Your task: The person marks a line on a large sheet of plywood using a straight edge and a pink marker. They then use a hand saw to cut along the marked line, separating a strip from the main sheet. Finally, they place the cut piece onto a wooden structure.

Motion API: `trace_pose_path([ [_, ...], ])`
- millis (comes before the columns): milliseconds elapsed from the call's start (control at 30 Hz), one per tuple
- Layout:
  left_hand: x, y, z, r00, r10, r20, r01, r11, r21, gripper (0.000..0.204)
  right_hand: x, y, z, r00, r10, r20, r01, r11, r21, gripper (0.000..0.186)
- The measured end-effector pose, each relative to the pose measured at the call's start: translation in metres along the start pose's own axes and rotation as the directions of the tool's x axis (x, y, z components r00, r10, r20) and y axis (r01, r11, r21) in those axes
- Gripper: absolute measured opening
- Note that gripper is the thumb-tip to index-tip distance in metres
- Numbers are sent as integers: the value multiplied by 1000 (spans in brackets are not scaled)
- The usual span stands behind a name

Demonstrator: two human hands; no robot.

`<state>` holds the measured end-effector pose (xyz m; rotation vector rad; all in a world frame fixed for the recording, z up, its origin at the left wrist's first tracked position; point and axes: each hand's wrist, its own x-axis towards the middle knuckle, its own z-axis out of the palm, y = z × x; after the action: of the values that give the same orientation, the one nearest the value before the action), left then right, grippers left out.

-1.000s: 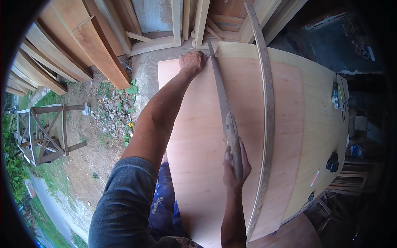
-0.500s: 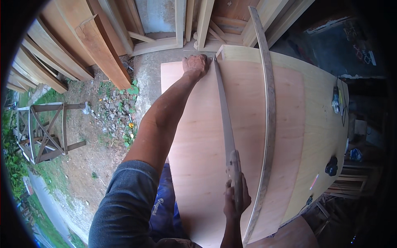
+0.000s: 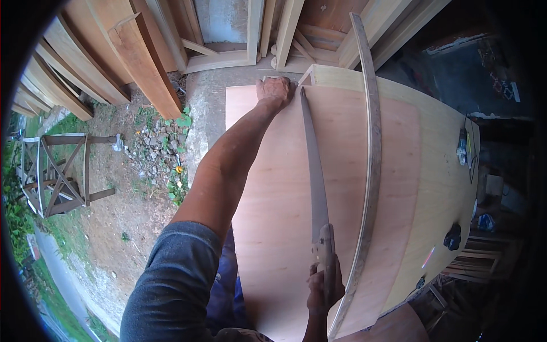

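A handsaw [image 3: 317, 176] lies lengthwise over a pinkish plywood sheet [image 3: 273, 228], its tip close to the sheet's far edge. My right hand [image 3: 325, 290], low in the picture, is wrapped round the saw's handle. At the far edge, just left of the saw tip, my left hand [image 3: 276, 90] is closed on the plywood, its fingertips hidden. Right of the saw, a long narrow wooden strip [image 3: 373, 142] runs across the sheet from far to near.
Under the sheet is a paler board [image 3: 450, 142] bearing a power tool [image 3: 462, 142] and a dark object [image 3: 453, 236]. Timber planks [image 3: 145, 62] and wooden frames [image 3: 250, 34] lean at the back. Left are stony ground and a wooden stand [image 3: 62, 171].
The saw and my right hand have drawn back toward me, the tip coming away from the far edge. My left hand keeps its place on the sheet.
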<state>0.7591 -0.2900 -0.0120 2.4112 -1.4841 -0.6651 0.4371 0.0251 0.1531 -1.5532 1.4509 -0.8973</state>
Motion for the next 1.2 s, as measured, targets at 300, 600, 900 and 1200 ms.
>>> trace_pose_path([
  [300, 3, -12, 5, 1000, -5, -24, 5, 1000, -14, 43, 54, 16, 32, 998, 51, 45, -53, 998, 43, 55],
  [600, 4, 1, 12, 1000, -2, -28, 2, 1000, -21, 46, 104, 10, 55, 997, 49, 56, -53, 996, 75, 57],
  [900, 13, -7, 18, 1000, -17, -3, 17, 999, -27, 47, -26, -1, -30, 993, 52, 106, -25, 969, -245, 51],
  [1200, -76, -33, -17, 886, -65, -459, 67, 998, -12, 76, 111, -3, 70, 993, 58, 102, -76, 980, 184, 50],
])
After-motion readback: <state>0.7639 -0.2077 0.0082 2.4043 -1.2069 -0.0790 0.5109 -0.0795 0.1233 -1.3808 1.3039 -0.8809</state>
